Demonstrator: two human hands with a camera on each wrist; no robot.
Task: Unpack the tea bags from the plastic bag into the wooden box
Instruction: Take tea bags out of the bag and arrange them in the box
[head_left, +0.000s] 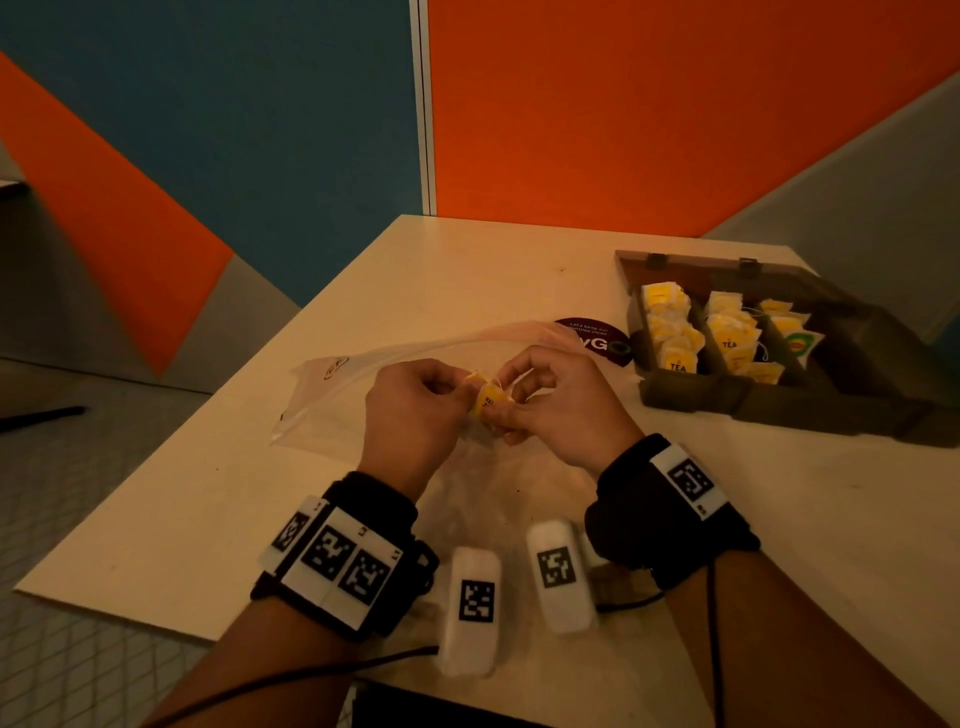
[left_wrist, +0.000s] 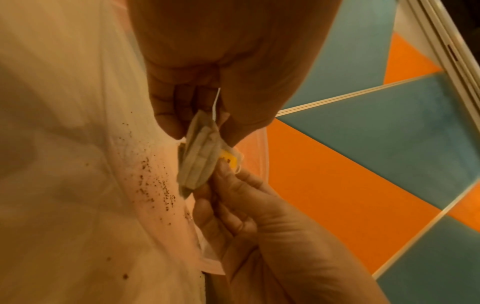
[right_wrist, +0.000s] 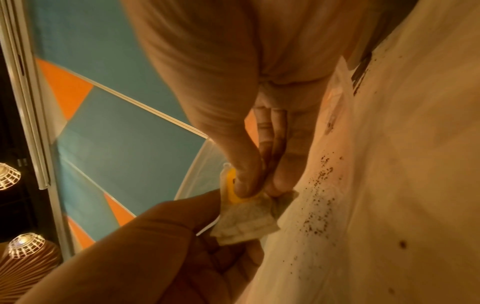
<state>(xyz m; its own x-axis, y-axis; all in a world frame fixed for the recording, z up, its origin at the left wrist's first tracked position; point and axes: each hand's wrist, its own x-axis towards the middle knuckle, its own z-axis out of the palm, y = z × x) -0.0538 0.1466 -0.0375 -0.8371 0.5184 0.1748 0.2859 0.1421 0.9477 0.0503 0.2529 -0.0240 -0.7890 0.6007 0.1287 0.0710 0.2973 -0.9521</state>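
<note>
Two forearms reach in from the bottom edge, each strapped with a black wrist band (head_left: 660, 512) carrying white blocks printed with black square codes. At the fingertips, both hands pinch one tea bag (head_left: 485, 402) between them: the left hand (head_left: 415, 410) curls its thumb and fingers around the soft, crumpled paper pouch, while the right hand (head_left: 558, 402) presses thumb against fingers on the pouch's yellow tag end. In the left wrist view the tea bag (left_wrist: 198, 153) is a pale, folded filter-paper packet with a thin white string and a small glossy yellow label. It is held just above a clear, crinkled plastic bag (head_left: 332, 387) lying flat on the table, its film dusted with dark tea specks (left_wrist: 153, 181). Under it is a smooth cream table (head_left: 467, 270). To the right, well apart from the hands, sits an open dark wooden box (head_left: 841, 395) with three compartments, each holding yellow-labelled tea bags. Between bag and box lies a round dark sticker (head_left: 597, 338). Behind the table stand orange and blue wall panels (head_left: 623, 104).
</note>
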